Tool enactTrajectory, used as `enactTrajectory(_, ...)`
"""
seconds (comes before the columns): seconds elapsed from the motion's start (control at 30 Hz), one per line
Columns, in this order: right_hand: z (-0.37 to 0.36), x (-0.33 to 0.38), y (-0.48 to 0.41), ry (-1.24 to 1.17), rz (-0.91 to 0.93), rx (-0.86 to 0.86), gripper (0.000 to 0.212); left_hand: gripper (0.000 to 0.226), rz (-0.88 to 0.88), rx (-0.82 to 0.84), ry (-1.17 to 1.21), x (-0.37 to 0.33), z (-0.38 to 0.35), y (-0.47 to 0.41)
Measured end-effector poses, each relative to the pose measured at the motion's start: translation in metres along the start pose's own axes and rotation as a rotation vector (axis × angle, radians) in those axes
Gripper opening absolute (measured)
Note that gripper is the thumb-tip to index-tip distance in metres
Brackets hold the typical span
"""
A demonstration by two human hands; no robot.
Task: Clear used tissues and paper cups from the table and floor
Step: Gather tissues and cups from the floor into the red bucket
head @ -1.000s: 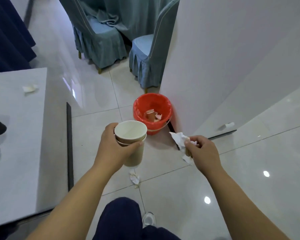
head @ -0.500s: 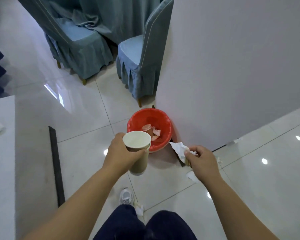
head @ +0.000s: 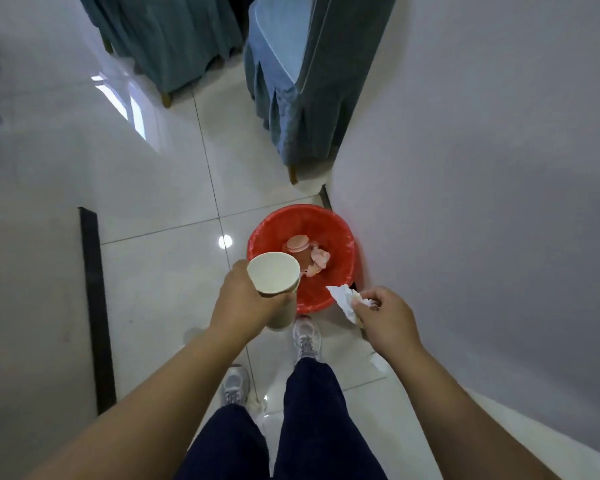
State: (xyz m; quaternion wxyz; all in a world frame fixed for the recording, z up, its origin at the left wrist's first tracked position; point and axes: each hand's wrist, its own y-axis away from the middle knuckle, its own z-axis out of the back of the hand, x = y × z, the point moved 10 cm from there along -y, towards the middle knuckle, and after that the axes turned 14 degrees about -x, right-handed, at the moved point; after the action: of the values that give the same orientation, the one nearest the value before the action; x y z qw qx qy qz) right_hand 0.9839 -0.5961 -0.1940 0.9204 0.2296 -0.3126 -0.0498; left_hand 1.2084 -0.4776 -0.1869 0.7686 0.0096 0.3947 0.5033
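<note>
My left hand [head: 246,301] grips stacked beige paper cups [head: 274,277], upright, at the near left rim of the red waste bin [head: 340,237]. My right hand [head: 385,315] pinches a crumpled white tissue [head: 343,299] just beyond the bin's near right rim. Inside the bin lie a paper cup [head: 297,245] and crumpled tissues [head: 318,259]. The bin stands on the tiled floor against a white wall [head: 482,168].
A blue-covered chair [head: 291,81] stands right behind the bin, another covered chair [head: 174,36] further back left. A black strip [head: 96,306] edges a grey surface on the left. A scrap of tissue [head: 378,363] lies on the floor under my right forearm. My feet stand just short of the bin.
I have stepped closer to the bin, which now lies directly below my hands. Both hands have kept their hold on the cups and the tissue.
</note>
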Motion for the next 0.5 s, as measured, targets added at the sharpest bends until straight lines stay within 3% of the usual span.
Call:
enactTrajectory(0.23,-0.042,0.005,-0.094,0.100,0.007,0.057,0.012,0.097,0.126,-0.010,0.087,-0.003,-0.060,-0.064)
enactTrajectory(0.4,-0.074,0.001,-0.129,0.171,0.011,0.100,0.015,0.072,0.207,-0.008,0.016,0.025,-0.072,-0.068)
enactTrajectory(0.5,-0.091,0.000,-0.133,0.179,0.010,0.165,0.038,0.065,0.239,0.013,-0.034,0.048,-0.071,-0.058)
